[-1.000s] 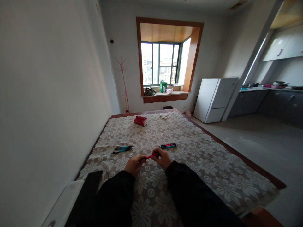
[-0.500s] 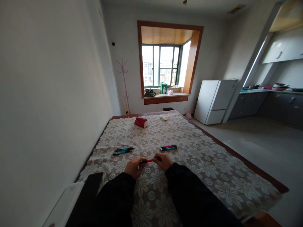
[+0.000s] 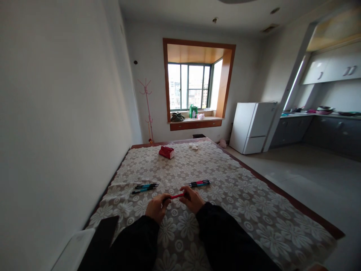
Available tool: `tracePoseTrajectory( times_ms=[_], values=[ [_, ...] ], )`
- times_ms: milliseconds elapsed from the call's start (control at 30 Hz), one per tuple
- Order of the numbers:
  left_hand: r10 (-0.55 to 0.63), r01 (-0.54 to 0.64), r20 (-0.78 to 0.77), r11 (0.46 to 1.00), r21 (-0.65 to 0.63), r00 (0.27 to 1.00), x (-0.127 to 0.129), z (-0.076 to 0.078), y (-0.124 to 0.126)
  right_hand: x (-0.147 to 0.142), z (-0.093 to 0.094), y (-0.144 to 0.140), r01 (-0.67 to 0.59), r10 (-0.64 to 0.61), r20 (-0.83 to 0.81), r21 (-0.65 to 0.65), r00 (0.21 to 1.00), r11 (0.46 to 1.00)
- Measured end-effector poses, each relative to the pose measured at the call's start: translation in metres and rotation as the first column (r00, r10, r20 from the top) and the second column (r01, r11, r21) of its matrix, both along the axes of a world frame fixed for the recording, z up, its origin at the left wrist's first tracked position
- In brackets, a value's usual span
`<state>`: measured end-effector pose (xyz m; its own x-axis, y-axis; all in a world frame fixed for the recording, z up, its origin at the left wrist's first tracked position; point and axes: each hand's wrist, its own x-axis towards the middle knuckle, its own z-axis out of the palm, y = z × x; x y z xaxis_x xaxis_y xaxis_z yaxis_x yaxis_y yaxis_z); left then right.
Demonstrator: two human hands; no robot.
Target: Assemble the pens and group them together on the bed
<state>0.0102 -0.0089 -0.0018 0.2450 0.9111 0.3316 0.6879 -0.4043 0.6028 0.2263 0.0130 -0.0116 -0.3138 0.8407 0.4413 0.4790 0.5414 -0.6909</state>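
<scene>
- From my end, the red pen (image 3: pixel 177 196) sits in the gap between my two hands, over the middle of the desk (image 3: pixel 310 213) as measured between its left and right edges, and closer to the near edge than the far one.
- Its long axis runs roughly from the left edge to the right edge, with the right end angled slightly toward the far edge.
- My left hand (image 3: pixel 156 207) has its fingers pinched together on the pen's left end; my right hand (image 3: pixel 193 200) has its fingers closed on the right end. Only the middle stretch shows bare.
- Neither hand is nearer: each has one end, so the pen lies rightward from my left fingers and leftward from my right.
- I can't tell whether the pen touches the flowered cloth (image 3: pixel 242 226) or hangs just above it.
- Beyond my right fingers, toward the far edge, lies the red-and-teal pen row (image 3: pixel 200 183), just beside them in this view; my right hand is clearly the nearer one.
- The teal pen group (image 3: pixel 145 187) lies toward the left edge, nearer my left hand.
</scene>
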Motion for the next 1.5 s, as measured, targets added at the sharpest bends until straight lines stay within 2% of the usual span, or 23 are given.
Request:
tracePoseTrajectory(
  times_ms=[200,333,500,633,800,933,1133,1233,1367,1433,1500],
  values=[
    [-0.027,0.027,0.021,0.999,0.022,0.999,0.000,0.002,-0.001,0.000,-0.001,0.000,0.083,-0.083,0.064,0.003,0.995,0.997],
    [0.010,-0.010,0.038,1.000,0.010,0.999,-0.001,0.002,0.000,-0.001,-0.002,0.001,0.026,-0.026,-0.015,0.009,1.000,1.000],
    [-0.002,-0.002,0.081,0.998,0.056,0.997,-0.001,-0.001,0.002,-0.001,0.000,0.000,0.046,-0.045,0.036,-0.023,0.998,0.999],
    [0.004,-0.007,0.076,0.999,0.037,0.997,0.000,-0.001,0.002,-0.001,-0.001,-0.001,0.004,-0.004,0.009,0.002,1.000,1.000],
    [-0.002,-0.003,0.079,0.998,0.064,0.997,-0.001,0.002,0.001,-0.001,-0.002,0.000,0.058,-0.057,0.104,0.001,0.993,0.998],
    [0.022,-0.024,0.049,0.999,0.042,0.999,-0.002,-0.001,0.002,-0.001,0.000,0.000,0.029,-0.032,0.063,0.044,0.998,0.999],
    [-0.031,0.016,0.121,0.992,0.122,0.992,0.000,-0.004,0.002,0.002,-0.002,0.000,-0.023,0.014,0.113,0.084,0.994,0.996],
    [0.015,-0.031,0.121,0.990,0.136,0.992,0.000,-0.003,0.002,0.003,-0.001,0.001,-0.009,-0.001,0.070,0.138,0.998,0.990],
    [0.144,-0.153,0.107,0.985,0.075,0.984,-0.004,-0.004,0.005,0.004,-0.001,0.004,0.060,-0.054,-0.037,0.182,0.998,0.982],
    [0.151,-0.157,0.154,0.987,0.031,0.977,-0.005,-0.006,0.007,0.004,-0.002,0.005,0.080,-0.072,-0.052,0.176,0.996,0.981],
    [0.109,-0.110,0.251,0.994,-0.011,0.962,-0.006,-0.009,0.010,0.005,-0.003,0.006,0.066,-0.060,-0.044,0.168,0.997,0.983]
  ],
)
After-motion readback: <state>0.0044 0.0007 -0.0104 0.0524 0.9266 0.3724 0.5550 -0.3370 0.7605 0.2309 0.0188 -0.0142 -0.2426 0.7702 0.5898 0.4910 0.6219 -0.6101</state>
